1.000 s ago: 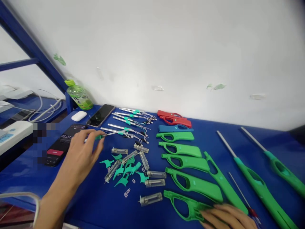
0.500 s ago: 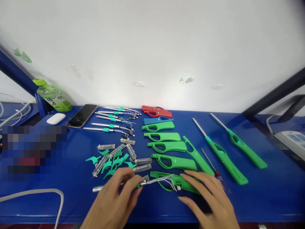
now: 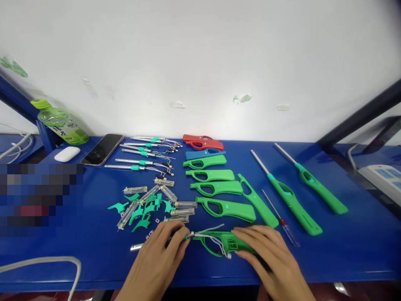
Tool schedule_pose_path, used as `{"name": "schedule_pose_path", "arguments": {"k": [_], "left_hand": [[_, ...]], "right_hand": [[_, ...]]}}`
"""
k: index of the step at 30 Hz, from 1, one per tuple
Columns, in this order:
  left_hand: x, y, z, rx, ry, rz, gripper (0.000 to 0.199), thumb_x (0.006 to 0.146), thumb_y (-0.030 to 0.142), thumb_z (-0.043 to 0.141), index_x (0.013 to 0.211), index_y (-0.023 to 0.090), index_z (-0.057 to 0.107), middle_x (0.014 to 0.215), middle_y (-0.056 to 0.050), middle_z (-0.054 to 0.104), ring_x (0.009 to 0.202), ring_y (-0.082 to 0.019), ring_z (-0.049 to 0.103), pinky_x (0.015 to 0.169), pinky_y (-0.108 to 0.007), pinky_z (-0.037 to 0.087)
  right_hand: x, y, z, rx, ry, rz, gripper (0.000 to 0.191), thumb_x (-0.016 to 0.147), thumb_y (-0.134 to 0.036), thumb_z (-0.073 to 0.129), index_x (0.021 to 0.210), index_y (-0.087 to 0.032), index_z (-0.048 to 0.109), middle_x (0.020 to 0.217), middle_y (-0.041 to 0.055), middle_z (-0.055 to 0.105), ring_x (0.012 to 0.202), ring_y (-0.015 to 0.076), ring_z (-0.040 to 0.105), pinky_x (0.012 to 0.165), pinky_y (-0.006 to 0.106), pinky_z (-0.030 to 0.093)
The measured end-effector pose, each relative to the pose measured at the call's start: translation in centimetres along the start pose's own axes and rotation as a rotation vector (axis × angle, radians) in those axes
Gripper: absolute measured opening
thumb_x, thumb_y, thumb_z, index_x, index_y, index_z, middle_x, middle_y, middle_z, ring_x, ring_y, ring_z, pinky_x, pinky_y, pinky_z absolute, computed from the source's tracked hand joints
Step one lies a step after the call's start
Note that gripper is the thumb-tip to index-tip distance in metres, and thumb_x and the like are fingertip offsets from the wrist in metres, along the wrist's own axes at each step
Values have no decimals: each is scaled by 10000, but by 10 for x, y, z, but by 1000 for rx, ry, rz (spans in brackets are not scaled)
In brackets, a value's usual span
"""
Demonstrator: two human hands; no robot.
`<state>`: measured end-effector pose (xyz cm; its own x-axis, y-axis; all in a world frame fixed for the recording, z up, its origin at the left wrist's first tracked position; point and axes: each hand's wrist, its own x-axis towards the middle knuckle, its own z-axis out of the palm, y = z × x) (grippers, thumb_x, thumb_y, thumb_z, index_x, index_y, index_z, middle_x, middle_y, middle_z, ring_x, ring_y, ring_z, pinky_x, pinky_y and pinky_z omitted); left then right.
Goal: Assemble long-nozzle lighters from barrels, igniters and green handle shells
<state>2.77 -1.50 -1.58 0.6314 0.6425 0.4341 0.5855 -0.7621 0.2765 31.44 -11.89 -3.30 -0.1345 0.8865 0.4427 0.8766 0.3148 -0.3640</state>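
My left hand point(image 3: 164, 255) pinches a lighter's metal nozzle tube point(image 3: 135, 247) that lies across it. White wires point(image 3: 220, 242) trail from the tube's right end over an open green lighter shell half point(image 3: 233, 243). My right hand point(image 3: 269, 253) grips the right end of that shell, thumb below and fingers above. Just behind my left hand lie several teal triggers point(image 3: 140, 225) and clear fuel tanks point(image 3: 169, 193). More green shell halves point(image 3: 230, 209) are lined up beyond the held one.
Several nozzle tubes with wires point(image 3: 128, 161) lie at the back left, near a phone point(image 3: 103, 149), a white case point(image 3: 67, 154) and a bottle point(image 3: 62, 125). Red shells point(image 3: 203, 144) and a blue shell point(image 3: 203, 154) lie by the wall. Rightward are a screwdriver point(image 3: 283, 223) and two lighters point(image 3: 294, 205).
The tube moved slightly right, its wired end now at the shell's left tip. My right hand closed on the shell. The whole view shifted slightly.
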Motion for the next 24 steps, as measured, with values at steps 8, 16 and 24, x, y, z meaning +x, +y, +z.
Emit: {"name": "schedule_pose_path", "arguments": {"k": [8, 16, 24], "left_hand": [[-9, -5, -2, -78, -48, -2, 235, 1145, 242, 446, 1298, 249, 625, 1158, -64, 716, 1034, -174, 755, 875, -277, 649], [-21, -10, 1, -122, -105, 18, 477, 1083, 76, 430, 1479, 285, 595, 1348, -100, 642, 1244, -176, 679, 1036, -293, 614], [-23, -10, 0, -117, -111, 59, 645, 1005, -47, 422, 1538, 289, 562, 1346, -103, 654, 1267, -207, 640, 1061, -372, 598]], "right_hand": [[-3, 2, 1, 17, -36, 13, 338, 1150, -359, 566, 1471, -363, 673, 1355, -32, 754, 1223, 218, 719, 1009, 347, 620], [0, -2, 0, 28, -4, 7, 261, 1164, -359, 560, 1373, -328, 713, 1350, -61, 750, 1236, 189, 686, 1041, 312, 575], [-3, 0, 1, 44, -18, 40, 260, 1143, -358, 593, 1353, -344, 746, 1347, -51, 757, 1220, 200, 708, 1013, 315, 616]]}}
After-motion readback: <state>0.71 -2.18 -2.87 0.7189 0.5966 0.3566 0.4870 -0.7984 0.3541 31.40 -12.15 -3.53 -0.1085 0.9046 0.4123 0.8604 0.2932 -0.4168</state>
